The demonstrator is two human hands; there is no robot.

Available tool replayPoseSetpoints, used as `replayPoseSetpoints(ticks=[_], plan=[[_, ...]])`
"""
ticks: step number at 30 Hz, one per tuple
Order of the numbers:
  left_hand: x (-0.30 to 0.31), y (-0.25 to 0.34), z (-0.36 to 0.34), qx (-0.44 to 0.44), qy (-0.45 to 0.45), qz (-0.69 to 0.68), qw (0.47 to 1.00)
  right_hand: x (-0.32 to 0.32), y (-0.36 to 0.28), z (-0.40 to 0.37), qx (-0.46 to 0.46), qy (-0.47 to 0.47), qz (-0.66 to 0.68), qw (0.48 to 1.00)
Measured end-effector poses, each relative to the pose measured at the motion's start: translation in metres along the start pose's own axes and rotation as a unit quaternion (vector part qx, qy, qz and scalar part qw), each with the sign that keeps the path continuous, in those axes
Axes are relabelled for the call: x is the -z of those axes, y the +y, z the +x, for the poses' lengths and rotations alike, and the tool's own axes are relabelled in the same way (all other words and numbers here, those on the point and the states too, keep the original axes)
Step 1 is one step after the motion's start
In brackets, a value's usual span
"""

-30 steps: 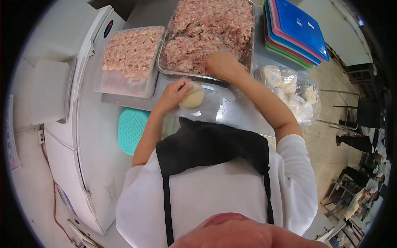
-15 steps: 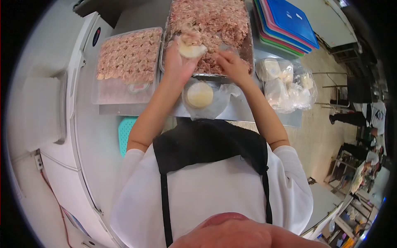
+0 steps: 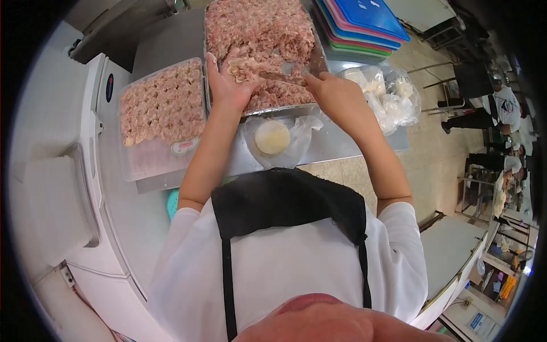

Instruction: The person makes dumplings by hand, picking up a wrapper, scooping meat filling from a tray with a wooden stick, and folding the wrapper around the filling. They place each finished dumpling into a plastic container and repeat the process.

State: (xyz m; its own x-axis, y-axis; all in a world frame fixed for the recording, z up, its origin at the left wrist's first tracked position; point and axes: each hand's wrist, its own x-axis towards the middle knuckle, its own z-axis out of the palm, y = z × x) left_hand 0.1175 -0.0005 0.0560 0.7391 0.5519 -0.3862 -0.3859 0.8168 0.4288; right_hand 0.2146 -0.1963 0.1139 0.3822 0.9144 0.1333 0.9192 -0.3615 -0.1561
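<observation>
My left hand cradles a thin round wrapper topped with minced meat, its fingers partly spread, over the near left part of a metal tray of minced meat. A thin flat tool is gripped in my right hand, its blade reaching left to the meat by the wrapper. Below the tray, a stack of pale round wrappers lies on crumpled clear plastic.
Rows of filled pieces cover much of a plastic tray on the left. Stacked colored lids and bagged wrappers sit at the right. Farther right, a person stands near racks.
The view has shifted, so the trays appear lower or further left. The wrapper in my left hand now carries more meat, and the tool in my right hand now shows beside it.
</observation>
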Motion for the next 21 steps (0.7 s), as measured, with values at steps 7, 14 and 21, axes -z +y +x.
replayPoseSetpoints(ticks=[7, 14, 21], plan=[[-0.013, 0.004, 0.001, 0.025, -0.050, -0.091, 0.994, -0.025, 0.008, 0.007, 0.117, 0.135, 0.143, 0.974], [-0.001, 0.012, -0.011, -0.195, -0.257, 0.394, 0.861, 0.003, 0.024, -0.003, -0.136, -0.122, 0.441, 0.879], [0.004, 0.030, -0.011, -0.106, -0.318, 0.609, 0.719, 0.007, 0.023, -0.008, 0.013, -0.114, 0.386, 0.915]])
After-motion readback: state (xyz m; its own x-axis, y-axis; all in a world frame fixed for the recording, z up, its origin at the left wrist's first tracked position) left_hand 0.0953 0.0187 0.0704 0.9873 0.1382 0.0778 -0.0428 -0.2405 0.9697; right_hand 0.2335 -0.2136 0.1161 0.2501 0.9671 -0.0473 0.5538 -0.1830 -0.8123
